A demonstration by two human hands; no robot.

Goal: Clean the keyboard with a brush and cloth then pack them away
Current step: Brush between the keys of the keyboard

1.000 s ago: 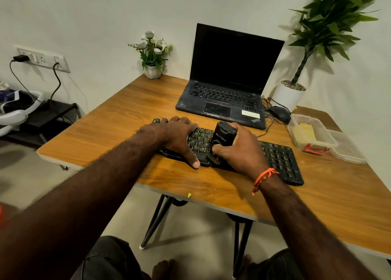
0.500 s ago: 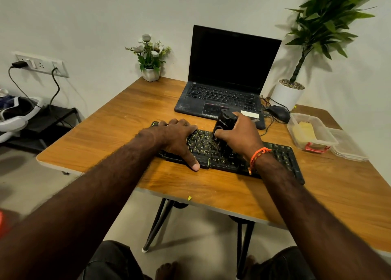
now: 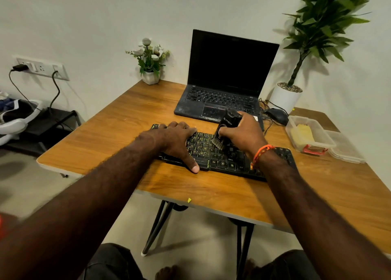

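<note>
A black keyboard [image 3: 224,159] with yellow-lit keys lies across the wooden desk [image 3: 118,136]. My left hand [image 3: 175,140] rests flat on its left end, thumb stretched down over the front edge. My right hand [image 3: 243,136] grips a black brush [image 3: 227,124] upright; its bristles touch the keys near the keyboard's middle. A yellow cloth [image 3: 302,132] lies inside a clear plastic box [image 3: 325,140] at the right of the desk.
An open laptop [image 3: 224,89] stands behind the keyboard, a black mouse [image 3: 277,114] and cables to its right. The box's lid [image 3: 347,150] lies beside it. A small flower pot [image 3: 150,76] and a tall potted plant [image 3: 285,98] stand at the back.
My right hand has carried the brush from the keyboard's front edge toward its back rows and a little right. My left hand has stayed on the left end.
</note>
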